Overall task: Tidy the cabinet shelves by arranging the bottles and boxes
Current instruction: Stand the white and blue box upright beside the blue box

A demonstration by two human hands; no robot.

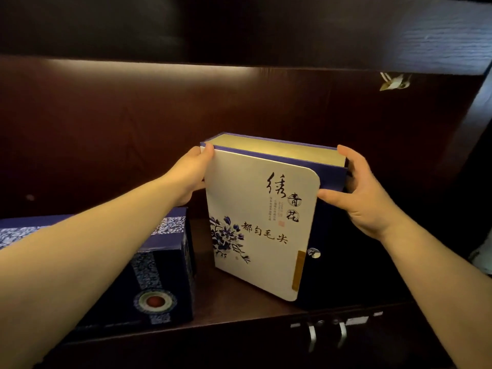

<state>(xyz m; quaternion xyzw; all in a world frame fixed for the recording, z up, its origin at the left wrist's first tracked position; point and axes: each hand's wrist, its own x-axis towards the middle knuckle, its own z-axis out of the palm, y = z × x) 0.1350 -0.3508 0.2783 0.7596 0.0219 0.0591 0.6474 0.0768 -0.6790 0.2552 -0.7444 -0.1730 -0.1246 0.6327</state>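
**Upright box held at its top corners: tipping is the main risk**

The white tea box is stood on end on the dark shelf, slightly tilted, its lower edge near the shelf's front lip. It is held near the top on both sides: the left hand is closed on the upper left corner, thumb laid over the front face, and the right hand is clasped on the right side, thumb pressed to the front and fingers spread around the blue edge. Whether the base is fully seated cannot be told, as the bottom corner is lost in shadow.

With the grip so high, the base could be swung out if the top is pushed back, and the box could be dropped off the lip. The front flap, apparently secured only by a small clasp, could be sprung open under thumb pressure. The blue patterned box lies near on the left and could be knocked if the tea box is slid that way.
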